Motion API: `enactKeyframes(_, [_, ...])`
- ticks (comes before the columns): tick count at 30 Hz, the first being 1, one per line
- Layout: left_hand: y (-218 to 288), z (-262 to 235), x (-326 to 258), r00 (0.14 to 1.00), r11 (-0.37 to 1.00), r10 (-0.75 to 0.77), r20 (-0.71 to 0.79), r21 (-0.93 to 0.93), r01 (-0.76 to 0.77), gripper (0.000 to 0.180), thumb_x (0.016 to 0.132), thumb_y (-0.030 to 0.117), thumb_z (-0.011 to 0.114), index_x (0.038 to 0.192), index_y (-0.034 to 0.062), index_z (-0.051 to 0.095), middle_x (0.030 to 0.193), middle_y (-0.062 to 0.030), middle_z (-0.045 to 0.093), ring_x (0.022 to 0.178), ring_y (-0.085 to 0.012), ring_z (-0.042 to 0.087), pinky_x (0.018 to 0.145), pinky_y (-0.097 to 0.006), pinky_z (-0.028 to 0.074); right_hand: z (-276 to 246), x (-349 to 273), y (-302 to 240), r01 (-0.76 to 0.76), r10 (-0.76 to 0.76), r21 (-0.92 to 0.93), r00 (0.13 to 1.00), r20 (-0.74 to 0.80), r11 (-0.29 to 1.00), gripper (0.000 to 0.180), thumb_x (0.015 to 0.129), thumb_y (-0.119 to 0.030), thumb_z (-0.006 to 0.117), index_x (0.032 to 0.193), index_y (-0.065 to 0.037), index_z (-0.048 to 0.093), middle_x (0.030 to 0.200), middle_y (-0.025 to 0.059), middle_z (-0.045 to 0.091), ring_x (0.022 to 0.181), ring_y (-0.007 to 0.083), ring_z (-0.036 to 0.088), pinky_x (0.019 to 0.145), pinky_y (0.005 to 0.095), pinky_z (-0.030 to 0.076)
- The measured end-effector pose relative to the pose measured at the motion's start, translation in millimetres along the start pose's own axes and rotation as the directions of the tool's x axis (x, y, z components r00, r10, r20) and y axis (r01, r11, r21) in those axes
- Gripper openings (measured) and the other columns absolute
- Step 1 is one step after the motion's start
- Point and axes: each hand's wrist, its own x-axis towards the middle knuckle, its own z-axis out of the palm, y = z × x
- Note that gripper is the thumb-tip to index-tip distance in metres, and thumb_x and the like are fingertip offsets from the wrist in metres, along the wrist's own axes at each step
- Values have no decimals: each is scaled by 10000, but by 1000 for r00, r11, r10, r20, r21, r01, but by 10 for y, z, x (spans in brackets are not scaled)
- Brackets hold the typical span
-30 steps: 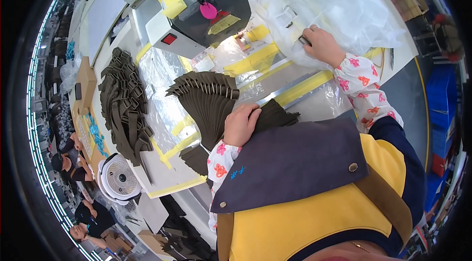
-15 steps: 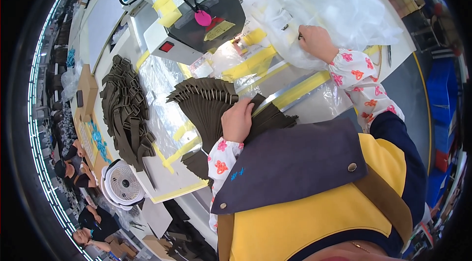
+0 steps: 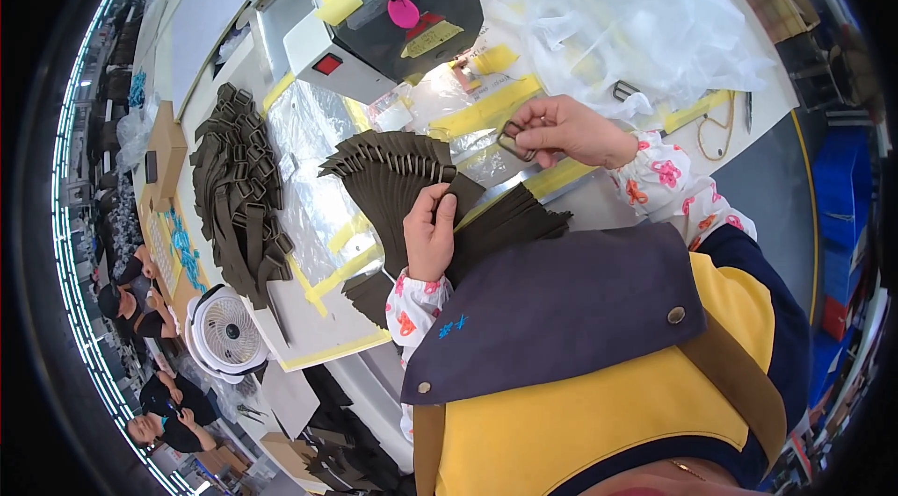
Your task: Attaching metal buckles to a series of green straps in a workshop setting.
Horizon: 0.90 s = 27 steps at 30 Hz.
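Left hand (image 3: 430, 239) pinching top strap of fanned dark webbing stack (image 3: 402, 183) on table, right hand (image 3: 566, 129) closed on metal buckle ring (image 3: 516, 143) just beside it, looks like threading step, next likely needs ring brought onto strap end.

Garment: yellow top (image 3: 599, 421) under a navy bib panel (image 3: 552, 309) with two metal snaps (small blue embroidery near one edge). Sleeves (image 3: 659, 180): white, printed with pink-red flowers, cuffs gathered.
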Motion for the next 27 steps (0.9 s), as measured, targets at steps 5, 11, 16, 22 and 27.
enactKeyframes(5, [25, -26, -17, 1000, 1000, -12, 16, -25, 12, 174, 878, 141, 521, 948, -16, 551, 774, 3, 540, 709, -57, 455, 646, -196, 383, 235, 76, 71, 61, -56, -148, 998, 40, 987, 184, 821, -146, 597, 910, 15, 589, 730, 15, 582, 585, 50, 538, 523, 190, 445])
enactKeyframes(11, [-25, 25, -11, 1000, 1000, 16, -25, 2, -16, 160, 869, 129, 518, 937, -10, 558, 746, -29, 555, 679, -76, 477, 624, -220, 403, 368, 115, 163, -24, 26, -31, 998, 65, 999, 217, 862, -150, 547, 966, 35, 592, 740, 21, 582, 601, 77, 567, 526, 207, 468])
enactKeyframes(16, [-67, 47, -11, 997, 998, 70, 17, 11, -70, 167, 889, 138, 485, 954, -4, 544, 757, -35, 548, 669, -91, 479, 620, -226, 403, 491, 262, 438, -90, 83, 163, 995, 51, 983, 203, 867, -146, 535, 948, 32, 591, 709, 26, 562, 551, 80, 556, 488, 195, 472])
enactKeyframes(22, [42, 24, -47, 993, 988, -29, -114, -153, 11, 176, 904, 146, 458, 1005, 24, 535, 797, -38, 534, 733, -93, 487, 663, -228, 400, 615, 347, 464, -63, 71, -77, 993, 95, 995, 133, 884, -96, 474, 906, 3, 560, 720, 21, 579, 504, 63, 534, 457, 181, 433])
enactKeyframes(27, [192, -33, 19, 950, 907, 304, -73, 328, -265, 121, 748, 23, 618, 859, -4, 578, 869, -105, 544, 754, -236, 529, 671, -292, 429, 649, 357, 389, 72, -47, -333, 996, 82, 940, 120, 856, -103, 516, 899, 3, 555, 703, 37, 585, 504, 83, 541, 461, 209, 432])
